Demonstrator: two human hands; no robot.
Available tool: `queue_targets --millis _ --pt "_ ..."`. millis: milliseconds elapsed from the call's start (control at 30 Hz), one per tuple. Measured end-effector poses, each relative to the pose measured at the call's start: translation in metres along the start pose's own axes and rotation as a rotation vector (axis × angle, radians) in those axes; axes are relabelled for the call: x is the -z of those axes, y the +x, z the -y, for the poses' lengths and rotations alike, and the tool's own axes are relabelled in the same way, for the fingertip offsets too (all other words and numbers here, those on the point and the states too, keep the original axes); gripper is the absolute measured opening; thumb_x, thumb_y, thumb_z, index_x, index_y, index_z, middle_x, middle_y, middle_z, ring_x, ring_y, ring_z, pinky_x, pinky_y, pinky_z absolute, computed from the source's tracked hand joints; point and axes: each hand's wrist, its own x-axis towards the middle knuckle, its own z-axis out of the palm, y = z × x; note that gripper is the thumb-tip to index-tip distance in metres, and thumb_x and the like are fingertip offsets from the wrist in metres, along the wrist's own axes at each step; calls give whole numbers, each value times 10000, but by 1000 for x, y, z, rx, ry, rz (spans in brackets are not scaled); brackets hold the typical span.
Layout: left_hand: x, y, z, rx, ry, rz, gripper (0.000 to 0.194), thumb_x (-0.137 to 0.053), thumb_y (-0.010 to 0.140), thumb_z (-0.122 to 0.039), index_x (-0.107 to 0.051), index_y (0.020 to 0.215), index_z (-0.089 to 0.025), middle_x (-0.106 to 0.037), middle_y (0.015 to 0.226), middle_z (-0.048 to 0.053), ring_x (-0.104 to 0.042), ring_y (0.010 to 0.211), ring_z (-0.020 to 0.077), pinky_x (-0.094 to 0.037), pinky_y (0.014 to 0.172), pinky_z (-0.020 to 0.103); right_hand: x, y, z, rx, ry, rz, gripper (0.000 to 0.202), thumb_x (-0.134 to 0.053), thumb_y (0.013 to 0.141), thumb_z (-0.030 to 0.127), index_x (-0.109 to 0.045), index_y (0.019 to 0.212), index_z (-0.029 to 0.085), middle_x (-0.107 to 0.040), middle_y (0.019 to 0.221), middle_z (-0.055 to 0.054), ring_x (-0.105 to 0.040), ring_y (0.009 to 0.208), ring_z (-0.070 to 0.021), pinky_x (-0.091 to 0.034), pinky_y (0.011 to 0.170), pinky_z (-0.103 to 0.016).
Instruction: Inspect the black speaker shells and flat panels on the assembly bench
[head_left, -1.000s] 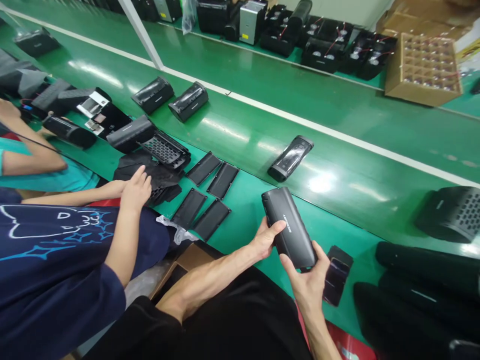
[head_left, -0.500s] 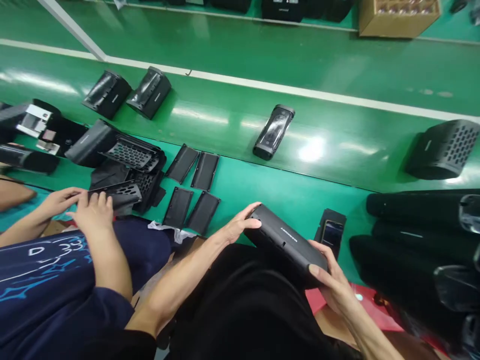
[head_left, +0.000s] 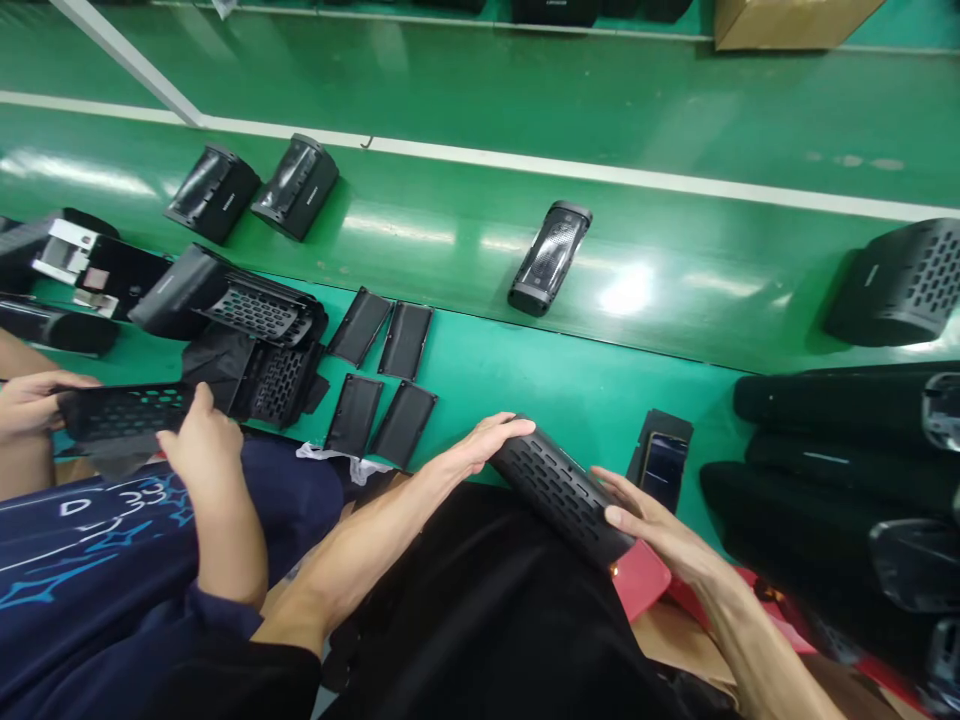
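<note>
Holding slotted casing [head_left: 556, 487], phone [head_left: 664, 468] near, 4 panels [head_left: 406, 339]

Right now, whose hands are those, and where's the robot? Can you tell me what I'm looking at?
There is no robot here, just a person working with two bare hands. The camera is worn on that person's head, so you look down much as they do.

The left hand holds one end of a black case with rows of slots, and the right hand grips it near the other end.

On the green table lie four flat black panels. Just beyond the right hand is a phone. Farther out stands a black unit with a shiny front.

On the picture's left sits a neighbour in a dark blue top, holding a thin black sheet with holes.
</note>
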Motion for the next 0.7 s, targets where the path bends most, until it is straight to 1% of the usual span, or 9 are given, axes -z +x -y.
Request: queue_targets --millis 100,200,267,333,433,500,567,633,700 --pt "-3 3 -17 -21 -58 -8 795 -788 754 -713 -660 1359 -214 -629 1470 146 -546 1363 391 -470 1066 481 -4 13 4 106 -6 -2 781 -952 687 553 -699 1365 261 -673 1486 -117 -529 1452 -402 -341 1244 -568" --pt "-12 -2 -24 -152 -238 -9 1037 -766 703 -814 -503 1527 -243 -514 1588 171 -549 1375 394 -497 1049 505 -33 27 -5 198 261 -45 778 -855 738 679 -695 1369 253 -719 1410 -146 -568 1412 -433 -402 1198 -616" --pt "-17 -12 -24 -251 -268 104 1185 -838 630 -793 -426 1581 -218 -491 1600 200 -544 1389 403 -484 1079 517 -53 33 -13 280 410 -52 819 -759 783 759 -651 1438 280 -700 1434 -147 -562 1417 -434 -435 1170 -630" --pt "-15 -24 -26 -338 -164 266 1156 -891 633 -705 -448 1569 -192 -556 1546 192 -546 1398 393 -459 1124 508 -62 33 -17 325 371 -4 853 -798 777 721 -604 1499 310 -650 1503 -134 -521 1457 -419 -404 1197 -623" --pt "1 -47 -41 -401 244 296 1034 -900 674 -601 -497 1547 -220 -617 1496 141 -572 1373 396 -453 1131 501 -42 20 -11 317 198 37 924 -891 733 634 -545 1548 369 -557 1600 -123 -487 1480 -425 -401 1183 -642" --pt "11 -59 -53 -400 591 268 1025 -913 648 -573 -514 1545 -279 -639 1477 111 -590 1345 422 -453 1114 520 -20 7 -2 380 185 -36 981 -799 744 769 -452 1597 429 -445 1687 -99 -435 1515 -430 -446 1132 -647" --pt "16 -67 -60 -395 827 330 992 -910 634 -587 -551 1518 -318 -672 1437 95 -610 1312 445 -443 1109 542 -5 -4 5 415 100 -123 1018 -721 757 842 -375 1629 450 -355 1736 -78 -391 1542 -413 -444 1143 -611" --pt "17 -70 -58 -363 884 397 1003 -904 621 -628 -559 1514 -326 -668 1448 98 -601 1324 456 -429 1123 551 -4 -11 5 342 -85 -127 1042 -803 753 756 -369 1635 412 -389 1709 -98 -453 1498 -398 -425 1172 -558" --pt "20 -72 -46 -297 776 384 1054 -903 617 -653 -526 1541 -313 -609 1524 113 -557 1380 445 -420 1143 534 -11 -15 -2 294 -198 -145 1011 -842 772 667 -393 1626 363 -500 1611 -125 -577 1374 -387 -464 1140 -532"
